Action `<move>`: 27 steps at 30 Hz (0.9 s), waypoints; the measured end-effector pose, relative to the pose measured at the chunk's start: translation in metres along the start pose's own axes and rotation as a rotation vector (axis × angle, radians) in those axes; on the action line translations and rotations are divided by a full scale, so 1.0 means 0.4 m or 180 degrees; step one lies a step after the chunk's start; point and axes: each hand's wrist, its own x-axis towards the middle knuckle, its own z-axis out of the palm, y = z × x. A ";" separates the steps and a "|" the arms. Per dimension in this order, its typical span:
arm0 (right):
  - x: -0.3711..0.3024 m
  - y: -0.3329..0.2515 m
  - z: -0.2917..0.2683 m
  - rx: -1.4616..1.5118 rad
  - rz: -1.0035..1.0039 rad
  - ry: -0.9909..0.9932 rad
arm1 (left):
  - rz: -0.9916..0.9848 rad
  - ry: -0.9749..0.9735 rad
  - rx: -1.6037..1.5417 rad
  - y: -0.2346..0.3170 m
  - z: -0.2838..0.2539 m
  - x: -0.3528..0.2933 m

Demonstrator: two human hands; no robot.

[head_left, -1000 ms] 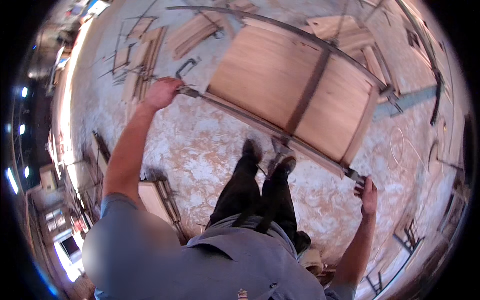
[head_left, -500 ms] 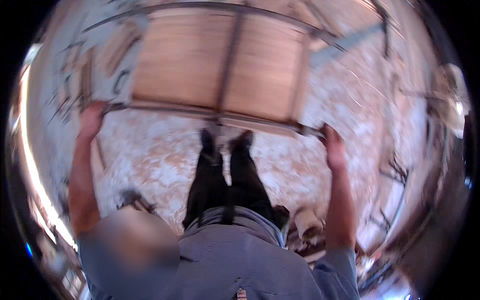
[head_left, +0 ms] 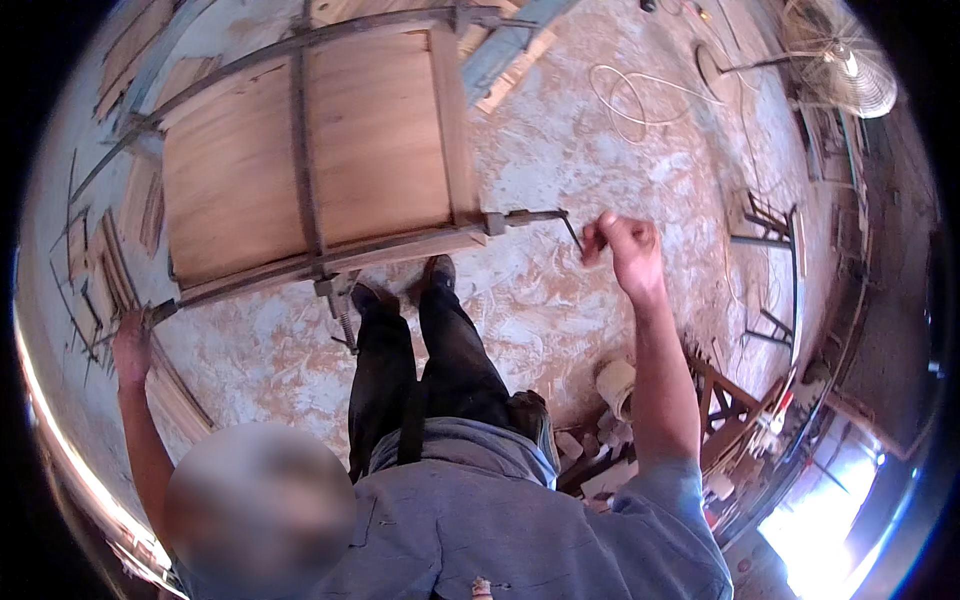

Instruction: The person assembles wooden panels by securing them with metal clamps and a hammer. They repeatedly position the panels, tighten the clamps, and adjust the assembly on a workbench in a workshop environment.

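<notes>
A wooden panel assembly (head_left: 375, 140) lies flat ahead of my feet, with a rail along its edges and two broad panels. A dark metal bar clamp (head_left: 400, 246) spans its near edge, and another bar clamp (head_left: 303, 150) crosses its middle, its screw pointing toward my legs. A further bar clamp (head_left: 370, 24) runs along the far edge. My left hand (head_left: 131, 347) is closed round the near clamp's left end. Beside the crank handle (head_left: 572, 232) at its right end is my right hand (head_left: 627, 247), fingers loosely bent and apart; whether a fingertip touches the handle I cannot tell.
Wooden strips (head_left: 118, 262) lie on the dusty floor at left. Blue and bare boards (head_left: 512, 60) reach out beyond the assembly. A pale cable (head_left: 625, 100) coils at the far right, near a standing fan (head_left: 850, 75). Offcuts and a pale bucket (head_left: 617, 385) are close on my right.
The assembly has shifted leftward in view, and the picture is sharper. My right hand has come off the clamp's right end and now hovers beside the handle. My left hand stays at the left end.
</notes>
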 end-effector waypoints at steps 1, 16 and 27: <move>-0.018 -0.042 0.013 -0.1071 0.0314 0.0074 | 0.0057 0.0096 0.0118 -0.024 0.021 -0.019; 0.115 -0.065 0.199 -0.1677 -0.0117 -0.1464 | -0.0262 0.0000 -0.0234 0.101 -0.079 0.039; 0.125 -0.065 0.185 -0.1349 0.0008 -0.1626 | -0.0154 0.0103 -0.0341 0.126 -0.086 0.048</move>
